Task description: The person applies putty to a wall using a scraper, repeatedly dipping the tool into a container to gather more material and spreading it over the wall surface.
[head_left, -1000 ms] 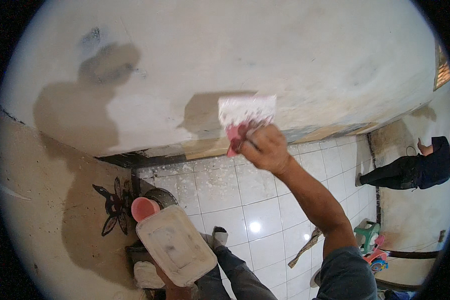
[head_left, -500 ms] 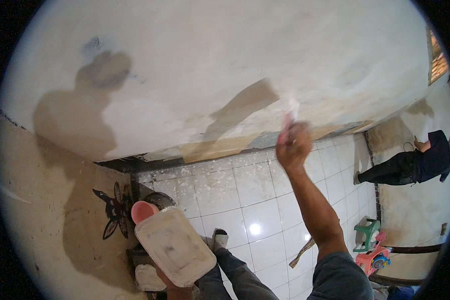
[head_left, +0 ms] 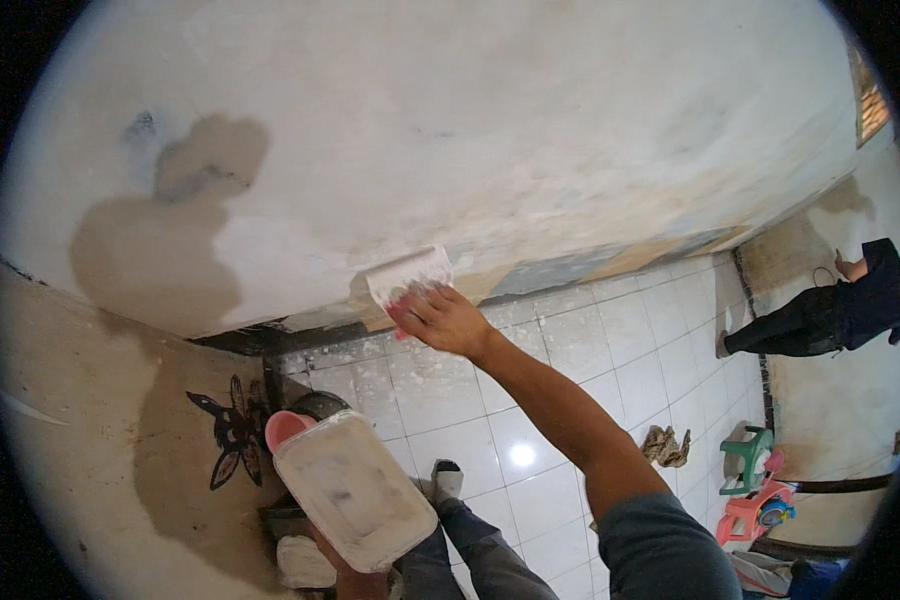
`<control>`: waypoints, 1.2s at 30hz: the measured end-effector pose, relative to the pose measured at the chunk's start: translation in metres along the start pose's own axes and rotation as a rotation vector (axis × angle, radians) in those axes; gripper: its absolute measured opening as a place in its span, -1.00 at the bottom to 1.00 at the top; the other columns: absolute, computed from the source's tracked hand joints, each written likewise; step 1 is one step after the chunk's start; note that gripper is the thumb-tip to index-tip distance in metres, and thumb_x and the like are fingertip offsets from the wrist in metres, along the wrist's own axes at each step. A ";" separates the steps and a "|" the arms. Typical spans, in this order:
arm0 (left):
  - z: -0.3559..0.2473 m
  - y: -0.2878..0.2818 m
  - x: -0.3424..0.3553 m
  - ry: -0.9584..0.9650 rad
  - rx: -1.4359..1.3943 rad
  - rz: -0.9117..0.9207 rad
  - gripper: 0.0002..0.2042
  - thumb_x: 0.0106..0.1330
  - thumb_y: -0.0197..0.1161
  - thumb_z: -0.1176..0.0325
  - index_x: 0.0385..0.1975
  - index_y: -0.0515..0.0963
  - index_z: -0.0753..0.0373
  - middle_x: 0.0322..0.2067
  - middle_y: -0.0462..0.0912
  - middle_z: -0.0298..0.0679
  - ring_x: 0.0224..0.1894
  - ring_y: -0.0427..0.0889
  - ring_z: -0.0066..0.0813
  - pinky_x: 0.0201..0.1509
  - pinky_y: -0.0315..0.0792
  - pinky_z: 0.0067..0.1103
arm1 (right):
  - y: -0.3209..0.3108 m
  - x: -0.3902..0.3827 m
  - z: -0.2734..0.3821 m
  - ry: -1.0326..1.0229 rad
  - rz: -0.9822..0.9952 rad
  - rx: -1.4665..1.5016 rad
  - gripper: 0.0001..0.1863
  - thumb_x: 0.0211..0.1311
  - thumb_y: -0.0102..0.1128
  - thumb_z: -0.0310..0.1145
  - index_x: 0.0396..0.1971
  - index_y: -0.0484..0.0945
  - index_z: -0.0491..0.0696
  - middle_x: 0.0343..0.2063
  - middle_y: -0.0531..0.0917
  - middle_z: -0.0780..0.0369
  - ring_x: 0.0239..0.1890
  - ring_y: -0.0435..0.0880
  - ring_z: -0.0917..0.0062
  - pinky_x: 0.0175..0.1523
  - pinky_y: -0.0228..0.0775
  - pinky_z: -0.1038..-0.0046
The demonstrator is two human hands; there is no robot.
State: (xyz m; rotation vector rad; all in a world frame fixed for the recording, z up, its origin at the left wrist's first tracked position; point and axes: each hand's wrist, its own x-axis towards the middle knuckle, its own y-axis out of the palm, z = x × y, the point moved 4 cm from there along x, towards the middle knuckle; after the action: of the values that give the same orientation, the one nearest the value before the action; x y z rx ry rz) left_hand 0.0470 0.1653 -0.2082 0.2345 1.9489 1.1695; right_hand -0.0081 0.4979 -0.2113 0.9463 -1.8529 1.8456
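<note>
A plastered wall (head_left: pixel 570 130), with bare yellow and grey patches low down, fills the upper view. My right hand (head_left: pixel 435 320) grips a pink-handled wide scraper (head_left: pixel 405 265), its whitened blade up against the lower part of this wall, where it casts a small shadow. My left hand (head_left: pixel 355 575), mostly hidden under a whitish rectangular plastic tray (head_left: pixel 355 490) coated with plaster, holds that tray at the bottom edge. Behind the tray are a pink bowl (head_left: pixel 285 430) and a dark round container (head_left: pixel 320 402).
Splattered white floor tiles (head_left: pixel 490 450) lie below. A crumpled cloth (head_left: pixel 667 446), a green stool (head_left: pixel 740 460) and pink plastic items (head_left: pixel 755 510) are at right. A person (head_left: pixel 850 310) in dark clothes stands far right. The left wall (head_left: pixel 70 420) meets the main wall in a corner.
My right hand with the scraper first swung right, blurred, then came down and left, lower on the wall. The tray in my left hand stayed nearly in place.
</note>
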 end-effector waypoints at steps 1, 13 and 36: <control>-0.001 0.000 0.001 0.001 0.000 -0.003 -0.40 0.48 -0.08 -0.12 0.38 0.21 0.09 0.32 0.34 -0.15 0.26 0.45 -0.06 0.28 0.39 -0.03 | -0.005 -0.008 0.001 0.058 0.060 0.024 -0.66 0.19 0.20 -0.33 -0.01 0.51 0.01 -0.23 0.62 0.17 -0.23 0.62 0.22 -0.05 0.50 0.18; -0.003 -0.003 0.001 0.013 0.008 -0.018 -0.40 0.48 -0.08 -0.13 0.38 0.22 0.09 0.31 0.35 -0.15 0.26 0.45 -0.06 0.27 0.40 -0.03 | -0.107 0.038 -0.068 0.156 -0.371 -0.225 -0.74 -0.20 0.44 -0.37 -0.45 0.54 0.05 -0.38 0.53 0.28 -0.37 0.51 0.39 -0.32 0.28 0.32; 0.005 -0.001 0.012 -0.017 0.037 0.017 -0.40 0.48 -0.09 -0.13 0.38 0.22 0.10 0.30 0.37 -0.14 0.25 0.46 -0.05 0.26 0.42 -0.03 | -0.075 0.094 -0.050 0.475 -0.282 -0.148 -0.79 -0.15 0.27 -0.54 -0.46 0.47 -0.04 -0.52 0.47 0.16 -0.40 0.54 0.24 -0.30 0.40 0.23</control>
State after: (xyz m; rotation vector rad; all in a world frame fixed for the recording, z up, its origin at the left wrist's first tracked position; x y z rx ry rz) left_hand 0.0434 0.1737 -0.2169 0.2800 1.9584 1.1403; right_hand -0.0349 0.5329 -0.0886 0.6113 -1.4598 1.5687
